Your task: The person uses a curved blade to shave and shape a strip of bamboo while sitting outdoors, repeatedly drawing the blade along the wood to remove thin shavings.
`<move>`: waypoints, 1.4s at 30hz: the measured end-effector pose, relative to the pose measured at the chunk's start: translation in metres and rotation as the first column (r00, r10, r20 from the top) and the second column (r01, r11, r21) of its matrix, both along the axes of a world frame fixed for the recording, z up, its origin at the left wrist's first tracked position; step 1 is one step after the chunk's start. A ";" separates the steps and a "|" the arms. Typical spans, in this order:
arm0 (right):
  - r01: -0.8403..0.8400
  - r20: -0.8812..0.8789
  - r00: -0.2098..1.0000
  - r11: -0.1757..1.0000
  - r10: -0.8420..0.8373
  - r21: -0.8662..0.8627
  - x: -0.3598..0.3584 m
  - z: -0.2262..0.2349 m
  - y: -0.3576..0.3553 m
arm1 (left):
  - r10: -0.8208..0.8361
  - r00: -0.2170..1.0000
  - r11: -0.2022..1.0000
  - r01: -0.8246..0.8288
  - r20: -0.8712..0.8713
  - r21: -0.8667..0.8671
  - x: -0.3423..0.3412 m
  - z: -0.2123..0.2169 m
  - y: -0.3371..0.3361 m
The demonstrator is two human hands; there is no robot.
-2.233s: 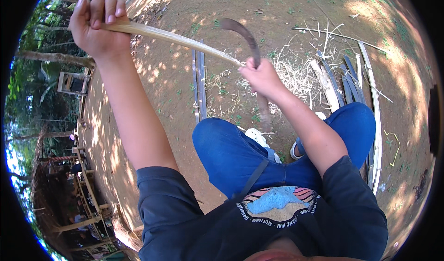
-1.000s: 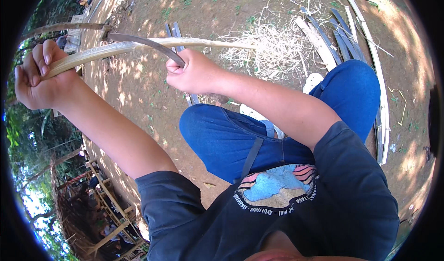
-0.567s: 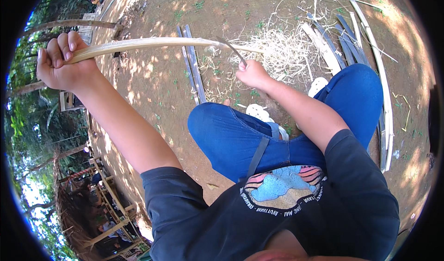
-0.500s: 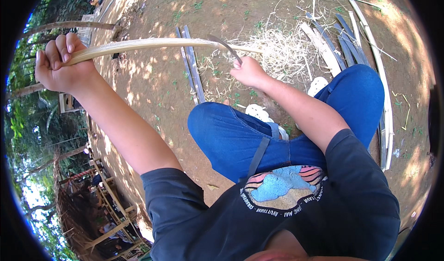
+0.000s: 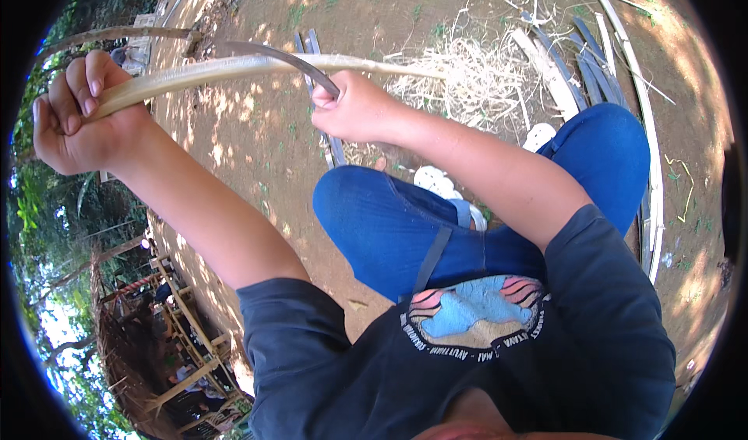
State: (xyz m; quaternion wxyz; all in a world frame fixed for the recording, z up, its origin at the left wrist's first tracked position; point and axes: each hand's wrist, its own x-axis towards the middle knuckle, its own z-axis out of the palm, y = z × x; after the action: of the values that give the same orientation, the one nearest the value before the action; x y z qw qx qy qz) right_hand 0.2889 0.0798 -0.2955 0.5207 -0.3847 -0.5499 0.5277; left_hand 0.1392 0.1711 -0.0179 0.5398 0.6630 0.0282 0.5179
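Note:
A long pale strip, bamboo by its look, [image 5: 210, 69] runs from my left hand across to the heap of shavings. My left hand [image 5: 93, 113] is closed around its near end, raised at the far left. My right hand [image 5: 354, 106] is closed on a knife with a dark curved blade [image 5: 292, 60]; its handle is mostly hidden in my fist. The blade lies against the strip around its middle and points left. My knees are bent in blue jeans [image 5: 389, 222].
A heap of thin pale shavings [image 5: 475, 81] lies on the ground ahead. Dark and pale slats [image 5: 596, 74] rest at the right, with a long pale strip [image 5: 650, 151] beside my right knee. Two dark slats [image 5: 312, 46] lie left of the heap. A thatched shelter [image 5: 148, 339] stands at the left.
My right hand has moved left along the strip with the knife, toward my left hand. My left hand has shifted slightly left and down.

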 end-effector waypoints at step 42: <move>0.089 0.104 0.992 0.986 -0.075 -0.141 0.006 -0.065 0.004 | 0.084 0.996 0.996 -0.083 -0.035 0.027 -0.018 0.008 0.022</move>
State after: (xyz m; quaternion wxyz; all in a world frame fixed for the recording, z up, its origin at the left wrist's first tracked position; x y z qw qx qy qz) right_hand 0.2945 0.0835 -0.3602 0.4848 -0.4695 -0.5184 0.5251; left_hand 0.1214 0.1935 -0.0097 0.5086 0.6772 0.0591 0.5284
